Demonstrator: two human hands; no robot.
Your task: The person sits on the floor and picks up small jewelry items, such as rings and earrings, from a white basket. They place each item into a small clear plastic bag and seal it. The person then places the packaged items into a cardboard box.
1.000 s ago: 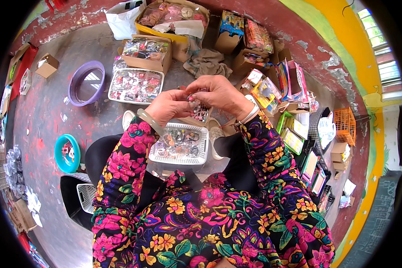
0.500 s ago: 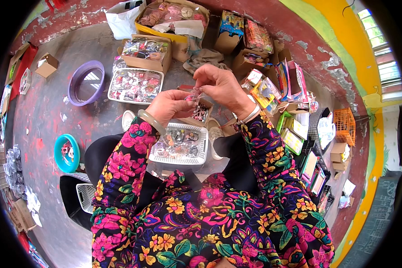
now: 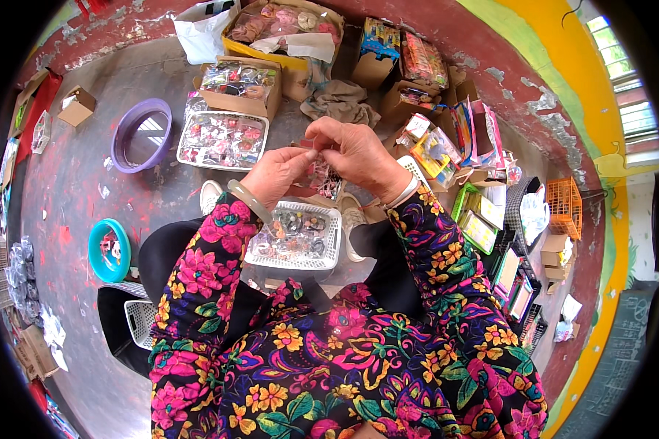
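My left hand and my right hand meet at their fingertips above an open cardboard box of small pink pieces. Both hands are closed in pinches. What lies between the fingers is small and mostly hidden, so I cannot make out its kind. Just below the hands, between my feet, stands a white slotted basket with hair ties in clear bags, grey, black and orange-brown.
Beyond my left hand is a second white basket of bagged pink accessories. A purple basin and a turquoise basin sit to the left. Cartons line the far wall; a green crate and black crates crowd the right.
My right hand has come down slightly, and the fingertips of both hands have drawn together. The small pink piece that showed at my left fingertips is now mostly covered.
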